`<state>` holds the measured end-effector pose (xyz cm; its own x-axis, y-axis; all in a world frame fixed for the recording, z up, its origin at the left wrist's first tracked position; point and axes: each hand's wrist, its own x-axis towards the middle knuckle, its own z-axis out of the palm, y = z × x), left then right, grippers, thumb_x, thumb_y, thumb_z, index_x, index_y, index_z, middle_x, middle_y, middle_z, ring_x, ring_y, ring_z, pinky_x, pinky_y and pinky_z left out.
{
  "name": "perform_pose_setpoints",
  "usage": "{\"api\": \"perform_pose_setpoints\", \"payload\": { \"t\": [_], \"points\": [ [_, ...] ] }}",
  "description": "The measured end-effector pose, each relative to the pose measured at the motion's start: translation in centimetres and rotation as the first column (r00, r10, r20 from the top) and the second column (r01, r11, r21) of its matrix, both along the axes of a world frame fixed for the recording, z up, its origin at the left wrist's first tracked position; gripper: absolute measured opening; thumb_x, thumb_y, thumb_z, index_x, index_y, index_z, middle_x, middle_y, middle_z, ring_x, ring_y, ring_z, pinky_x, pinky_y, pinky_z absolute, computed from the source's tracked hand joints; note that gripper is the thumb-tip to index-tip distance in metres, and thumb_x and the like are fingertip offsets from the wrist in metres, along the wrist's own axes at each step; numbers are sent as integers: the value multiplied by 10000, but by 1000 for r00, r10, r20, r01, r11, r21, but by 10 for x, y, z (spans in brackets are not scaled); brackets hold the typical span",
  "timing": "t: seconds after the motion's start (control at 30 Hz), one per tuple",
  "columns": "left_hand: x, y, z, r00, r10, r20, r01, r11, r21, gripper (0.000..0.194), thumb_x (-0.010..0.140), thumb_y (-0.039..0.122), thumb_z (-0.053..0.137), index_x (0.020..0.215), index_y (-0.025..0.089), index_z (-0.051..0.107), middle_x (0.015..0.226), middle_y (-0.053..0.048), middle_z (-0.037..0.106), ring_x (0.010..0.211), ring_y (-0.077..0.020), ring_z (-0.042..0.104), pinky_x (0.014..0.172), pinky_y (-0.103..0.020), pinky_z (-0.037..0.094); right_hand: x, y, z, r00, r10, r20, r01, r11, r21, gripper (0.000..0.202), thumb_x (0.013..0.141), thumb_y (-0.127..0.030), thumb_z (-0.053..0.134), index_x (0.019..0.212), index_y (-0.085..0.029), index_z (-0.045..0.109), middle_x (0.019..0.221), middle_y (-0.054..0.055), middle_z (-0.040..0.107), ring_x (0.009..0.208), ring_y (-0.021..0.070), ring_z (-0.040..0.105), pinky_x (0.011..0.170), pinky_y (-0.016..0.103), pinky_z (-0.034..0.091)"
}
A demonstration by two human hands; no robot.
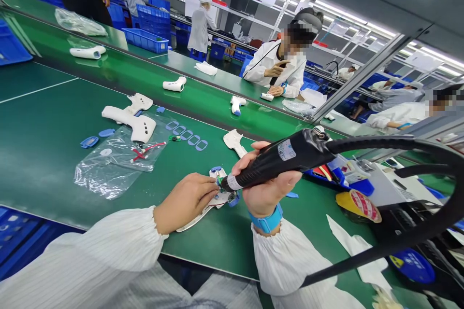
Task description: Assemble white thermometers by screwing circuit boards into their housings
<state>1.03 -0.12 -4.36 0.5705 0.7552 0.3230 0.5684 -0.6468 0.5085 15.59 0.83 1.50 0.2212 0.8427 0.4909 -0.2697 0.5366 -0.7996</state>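
Observation:
In my right hand (pixel 266 195) is a black corded electric screwdriver (pixel 286 154), gripped round its body, with the nose angled down to the left. Its tip meets the inside of a white plastic housing half (pixel 197 218) that lies open side up on the bench; the exact contact point is hidden by fingers. My left hand (pixel 190 198) is closed at the housing's left side, fingertips pinching close to the screwdriver tip. Blue parts and a bit of green board show inside the housing. Another white shell piece (pixel 235 141) lies just beyond.
White gun-shaped housings (pixel 136 120), blue oval rings (pixel 186 136), a clear plastic bag (pixel 108 169) and red-wired connectors (pixel 147 151) lie left. A green conveyor (pixel 206 96) carries white units. Right are a blue tray (pixel 362 186), tape roll (pixel 358 205) and the thick cable (pixel 449 193). Co-workers sit opposite.

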Motion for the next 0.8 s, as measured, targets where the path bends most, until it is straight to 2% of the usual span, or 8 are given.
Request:
{"api": "perform_pose_setpoints", "payload": {
  "t": [0.3,0.57,0.8],
  "points": [
    [0,-1,4,999,21,35,-20,1000,-22,275,904,286,432,961,198,687,1026,-65,688,946,-210,618,851,-360,479,1,-4,13,999,-32,28,31,999,7,558,720,-724,354,887,-222,532,535,-27,513,386,129,485,365,268,386],
    [0,0,2,999,32,27,-31,999,-25,261,897,281,447,971,196,682,1034,-64,687,957,-219,620,866,-374,473,2,0,4,999,37,-2,-37,999,-29,566,715,-718,395,921,-207,525,550,-31,532,408,132,495,376,265,382],
    [-1,0,2,1000,15,15,-15,1000,-18,284,907,285,421,972,196,682,1032,-65,684,953,-215,618,866,-364,476,0,1,1,996,75,48,-74,997,-21,568,730,-698,407,945,-188,535,565,-25,541,415,126,505,376,258,388]
  ]
}}
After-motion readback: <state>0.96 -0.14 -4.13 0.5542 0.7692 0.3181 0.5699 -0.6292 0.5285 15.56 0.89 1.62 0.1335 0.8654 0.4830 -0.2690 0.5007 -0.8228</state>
